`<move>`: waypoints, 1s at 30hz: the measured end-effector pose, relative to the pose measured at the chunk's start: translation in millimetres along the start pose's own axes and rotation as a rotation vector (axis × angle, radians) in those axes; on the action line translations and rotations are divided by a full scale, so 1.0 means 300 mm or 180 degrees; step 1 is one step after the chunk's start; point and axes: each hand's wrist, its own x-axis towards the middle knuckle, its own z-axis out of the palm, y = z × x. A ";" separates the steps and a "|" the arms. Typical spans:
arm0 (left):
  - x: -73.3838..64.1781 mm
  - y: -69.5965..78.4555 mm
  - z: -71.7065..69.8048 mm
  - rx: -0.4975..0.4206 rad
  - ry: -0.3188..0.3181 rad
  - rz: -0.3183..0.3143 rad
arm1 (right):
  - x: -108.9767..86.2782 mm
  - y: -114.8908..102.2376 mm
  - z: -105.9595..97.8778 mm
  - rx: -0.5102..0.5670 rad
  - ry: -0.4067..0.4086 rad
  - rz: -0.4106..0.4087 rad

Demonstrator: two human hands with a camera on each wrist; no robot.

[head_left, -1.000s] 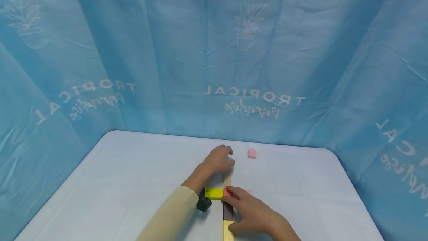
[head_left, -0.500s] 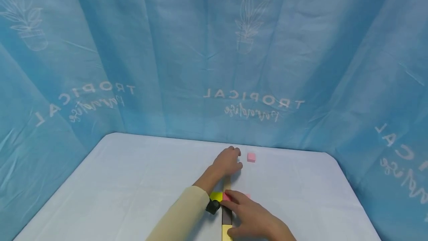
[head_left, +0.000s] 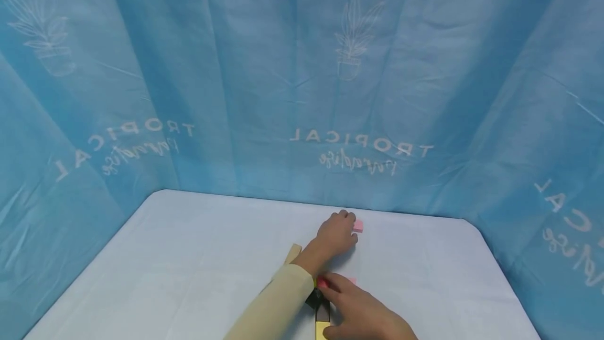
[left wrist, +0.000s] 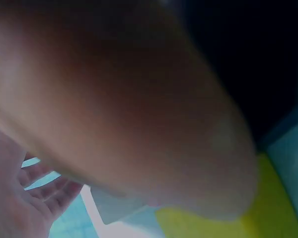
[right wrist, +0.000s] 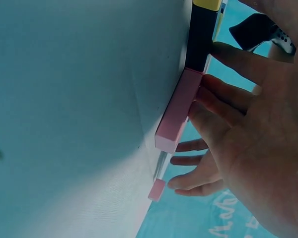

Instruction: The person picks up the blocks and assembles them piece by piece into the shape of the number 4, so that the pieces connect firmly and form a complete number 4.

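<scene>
My left hand reaches over the far part of the table, fingers loosely bent beside a small pink block. Nearer the front, my right hand rests its fingertips on a row of blocks. A red-pink piece shows at its fingers, with a black block and a yellow block in front. In the right wrist view, the fingertips touch a long pink block and the black block beside it. Blurred skin fills most of the left wrist view, with a yellow surface at lower right.
A tan strip lies at an angle left of my left forearm. The black wrist camera hangs low over the row. A white-covered table extends on both sides, and a blue curtain rises behind it.
My left hand has moved right and away, to the small pink block. The tan strip no longer shows beyond the row; one shows angled left of the forearm. My right hand stays put.
</scene>
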 end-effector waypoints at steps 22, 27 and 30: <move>0.079 0.014 -0.015 -0.0280 -0.0300 0.0008 | -0.009 0.008 0.026 -0.0009 0.0224 -0.0254; 0.101 0.010 -0.024 -0.0500 -0.0344 0.0031 | 0.001 0.017 0.019 0.0186 -0.0057 0.0076; 0.113 0.002 -0.034 -0.0581 -0.0379 0.0005 | 0.007 0.019 0.010 0.0140 -0.0121 0.0140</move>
